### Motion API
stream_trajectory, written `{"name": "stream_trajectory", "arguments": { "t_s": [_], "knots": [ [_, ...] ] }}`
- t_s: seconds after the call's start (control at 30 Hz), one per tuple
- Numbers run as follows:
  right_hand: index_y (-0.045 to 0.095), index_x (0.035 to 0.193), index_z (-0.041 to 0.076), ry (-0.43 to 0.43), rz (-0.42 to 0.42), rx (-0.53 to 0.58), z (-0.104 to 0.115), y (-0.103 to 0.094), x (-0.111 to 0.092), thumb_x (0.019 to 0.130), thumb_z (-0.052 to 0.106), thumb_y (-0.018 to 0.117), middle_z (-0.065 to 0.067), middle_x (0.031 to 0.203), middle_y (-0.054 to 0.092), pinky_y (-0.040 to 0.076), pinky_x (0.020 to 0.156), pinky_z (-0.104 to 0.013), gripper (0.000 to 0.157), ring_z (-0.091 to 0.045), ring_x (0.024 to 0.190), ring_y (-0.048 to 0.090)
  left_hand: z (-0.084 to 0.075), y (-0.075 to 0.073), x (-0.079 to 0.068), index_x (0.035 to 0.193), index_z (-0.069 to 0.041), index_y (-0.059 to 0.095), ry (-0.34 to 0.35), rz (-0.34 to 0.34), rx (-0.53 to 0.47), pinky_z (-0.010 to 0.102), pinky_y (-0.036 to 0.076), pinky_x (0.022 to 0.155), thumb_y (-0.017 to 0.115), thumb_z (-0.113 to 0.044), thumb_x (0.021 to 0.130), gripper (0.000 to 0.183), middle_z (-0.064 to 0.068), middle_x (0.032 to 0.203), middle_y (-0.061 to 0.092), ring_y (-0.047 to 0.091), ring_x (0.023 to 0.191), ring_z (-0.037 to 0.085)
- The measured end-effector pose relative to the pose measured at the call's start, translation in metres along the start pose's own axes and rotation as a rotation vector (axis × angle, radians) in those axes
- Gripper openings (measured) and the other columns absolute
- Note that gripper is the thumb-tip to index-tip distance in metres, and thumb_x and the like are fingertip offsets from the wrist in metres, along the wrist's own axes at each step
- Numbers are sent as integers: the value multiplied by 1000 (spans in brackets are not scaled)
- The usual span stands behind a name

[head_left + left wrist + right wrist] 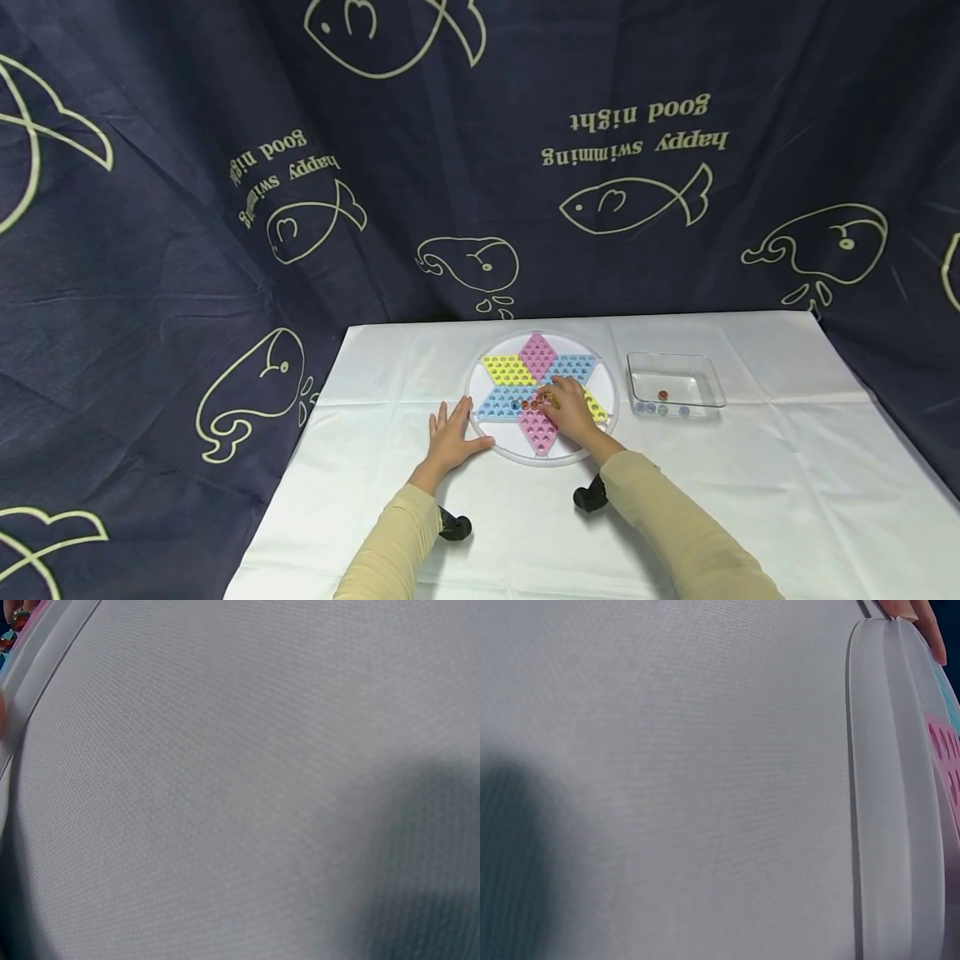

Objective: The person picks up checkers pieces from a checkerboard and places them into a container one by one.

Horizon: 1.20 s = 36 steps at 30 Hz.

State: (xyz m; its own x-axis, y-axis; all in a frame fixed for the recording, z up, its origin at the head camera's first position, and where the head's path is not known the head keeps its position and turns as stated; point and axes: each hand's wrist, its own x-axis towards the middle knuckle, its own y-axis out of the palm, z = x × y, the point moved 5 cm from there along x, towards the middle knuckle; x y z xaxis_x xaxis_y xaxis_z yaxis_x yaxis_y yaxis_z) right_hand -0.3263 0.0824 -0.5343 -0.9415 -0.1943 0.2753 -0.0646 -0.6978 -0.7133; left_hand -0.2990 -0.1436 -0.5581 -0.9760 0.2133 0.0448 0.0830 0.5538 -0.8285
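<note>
A round white Chinese checkers board [491,437], with a star of pink, yellow and blue sections, lies on the table. A row of marbles [526,406], one blue and several reddish, sits across its middle. At the row's right end my right hand [570,410] pinches a marble with curled fingers; the fingertips partly hide it. In the left wrist view, those fingertips and a reddish marble [20,620] show at the top left corner. My left hand [450,437] rests at the board's left rim, fingers spread and thumb along the edge.
To the board's right stands a clear rectangular container [693,379] with one red marble [663,396] and several pale bluish ones. A white cloth [787,467] covers the table. Behind it hangs a dark blue curtain [465,150] printed with fish and whales.
</note>
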Motion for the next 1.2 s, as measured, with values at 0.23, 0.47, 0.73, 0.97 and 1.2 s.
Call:
{"name": "stream_trajectory", "arguments": {
  "t_s": [0.23, 0.47, 0.73, 0.97, 1.2],
  "knots": [
    [65, 88, 4, 24, 14, 0, -1, 1, 0, 80, 14, 68, -29, 129, 45, 19, 103, -63, 13, -52, 125, 28, -2, -1, -1, 144, -7, 29, 6, -2, -10, 60, 1, 108, 70, -49, 74, 91, 12, 149, 28, 8, 136, 47],
    [66, 92, 1, 23, 3, -7, -6, 1, -1, 79, 14, 69, -28, 129, 46, 19, 105, -60, 19, -50, 124, 31, -3, -1, -1, 143, -7, 29, 6, 0, -7, 60, 1, 108, 70, -47, 74, 90, 13, 149, 28, 8, 136, 47],
    [65, 88, 3, 45, -1, 49, -4, -7, -1, 80, 11, 67, -29, 128, 46, 20, 105, -60, 12, -49, 124, 31, 0, 1, -1, 144, -8, 28, 0, -2, 8, 59, 1, 108, 69, -49, 74, 91, 12, 149, 27, 8, 136, 46],
    [64, 90, 1, 66, -4, 68, -6, -18, 1, 80, 12, 68, -29, 129, 45, 21, 105, -60, 15, -49, 125, 31, -1, -1, -1, 144, -7, 28, 1, -3, 11, 61, 1, 108, 70, -49, 74, 91, 13, 148, 28, 8, 136, 47],
    [63, 93, -2, 70, 8, 72, -7, -36, 2, 81, 8, 66, -29, 131, 44, 20, 106, -58, 16, -48, 125, 30, 1, 2, 0, 144, -8, 27, -5, 7, 22, 60, 1, 108, 69, -50, 74, 92, 12, 149, 26, 7, 136, 46]
  ]
}}
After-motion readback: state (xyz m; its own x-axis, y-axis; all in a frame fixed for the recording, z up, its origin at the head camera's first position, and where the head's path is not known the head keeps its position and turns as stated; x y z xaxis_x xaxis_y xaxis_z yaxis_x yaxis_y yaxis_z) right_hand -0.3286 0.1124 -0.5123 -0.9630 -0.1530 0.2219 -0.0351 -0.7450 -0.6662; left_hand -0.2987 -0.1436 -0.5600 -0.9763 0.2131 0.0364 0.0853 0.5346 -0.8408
